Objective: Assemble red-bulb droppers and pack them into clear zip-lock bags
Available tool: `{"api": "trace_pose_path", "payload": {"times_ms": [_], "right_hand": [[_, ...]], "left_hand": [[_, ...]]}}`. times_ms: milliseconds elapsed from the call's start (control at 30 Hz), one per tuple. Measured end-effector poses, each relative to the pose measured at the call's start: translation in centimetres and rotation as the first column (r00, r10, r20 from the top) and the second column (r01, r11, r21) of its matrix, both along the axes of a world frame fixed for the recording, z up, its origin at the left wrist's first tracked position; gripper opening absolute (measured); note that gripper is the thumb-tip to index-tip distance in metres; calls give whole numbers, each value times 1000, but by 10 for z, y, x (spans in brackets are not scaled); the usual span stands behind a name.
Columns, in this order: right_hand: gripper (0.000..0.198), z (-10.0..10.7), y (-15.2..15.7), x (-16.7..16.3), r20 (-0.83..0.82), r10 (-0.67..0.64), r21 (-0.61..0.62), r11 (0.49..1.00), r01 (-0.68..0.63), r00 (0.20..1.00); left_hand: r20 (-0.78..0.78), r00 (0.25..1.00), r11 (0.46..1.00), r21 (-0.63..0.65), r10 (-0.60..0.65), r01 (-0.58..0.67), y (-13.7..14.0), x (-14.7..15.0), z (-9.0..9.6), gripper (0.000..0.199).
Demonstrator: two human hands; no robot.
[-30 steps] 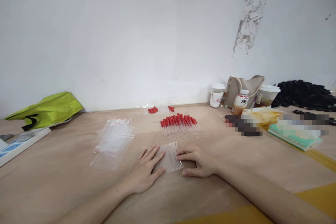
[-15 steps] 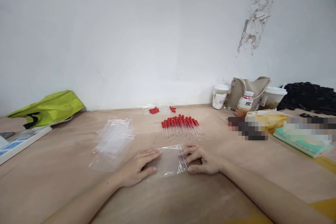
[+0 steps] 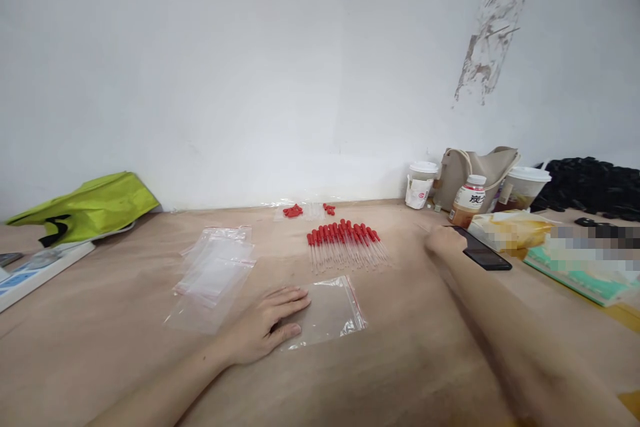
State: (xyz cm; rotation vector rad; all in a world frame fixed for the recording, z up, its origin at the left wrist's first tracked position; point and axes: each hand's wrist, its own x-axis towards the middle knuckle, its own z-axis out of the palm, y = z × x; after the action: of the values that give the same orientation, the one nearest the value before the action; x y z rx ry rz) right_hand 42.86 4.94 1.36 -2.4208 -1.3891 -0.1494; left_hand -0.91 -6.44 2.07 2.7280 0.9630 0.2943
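Note:
My left hand (image 3: pixel 267 323) lies with its fingers stretched out, resting on the left part of a clear zip-lock bag (image 3: pixel 330 313) flat on the table. The bag's red-lined zip edge faces right. My right hand (image 3: pixel 445 240) is far out to the right, at the left end of a black phone (image 3: pixel 484 252). Its fingers are hidden and blurred, so I cannot tell whether it holds anything. Beyond the bag, several glass droppers with red rubber bulbs (image 3: pixel 345 240) lie side by side, bulbs pointing away from me. Left of them, more clear zip-lock bags (image 3: pixel 215 270) overlap in a loose pile.
Small red pieces (image 3: pixel 293 211) lie in clear plastic by the wall. A yellow-green bag (image 3: pixel 100 203) and a power strip (image 3: pixel 45 273) are on the left. On the right stand a paper cup (image 3: pixel 420 187), a bottle (image 3: pixel 469 201), a beige bag (image 3: pixel 453 167) and a lidded cup (image 3: pixel 523 188).
My right hand has let go of the bag's zip edge and moved away to the right, beside the phone. My left hand stays on the bag.

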Motion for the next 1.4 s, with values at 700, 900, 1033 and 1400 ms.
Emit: {"api": "trace_pose_path", "payload": {"times_ms": [700, 900, 1033, 1400], "right_hand": [[11, 17, -82, -76, 50, 944, 41, 324, -945, 326], [14, 14, -86, -98, 126, 933, 20, 339, -941, 338], [13, 12, -95, -115, 135, 940, 2, 317, -949, 314], [10, 9, -110, -144, -157, 967, 231, 232, -945, 200]], "left_hand": [[103, 989, 994, -55, 104, -99, 1, -5, -7, 44], [116, 989, 995, -43, 89, -85, -1, -2, -4, 41], [122, 990, 997, -31, 75, -72, -1, -2, -3, 41], [124, 988, 995, -44, 89, -84, 1, 5, -2, 43]]}}
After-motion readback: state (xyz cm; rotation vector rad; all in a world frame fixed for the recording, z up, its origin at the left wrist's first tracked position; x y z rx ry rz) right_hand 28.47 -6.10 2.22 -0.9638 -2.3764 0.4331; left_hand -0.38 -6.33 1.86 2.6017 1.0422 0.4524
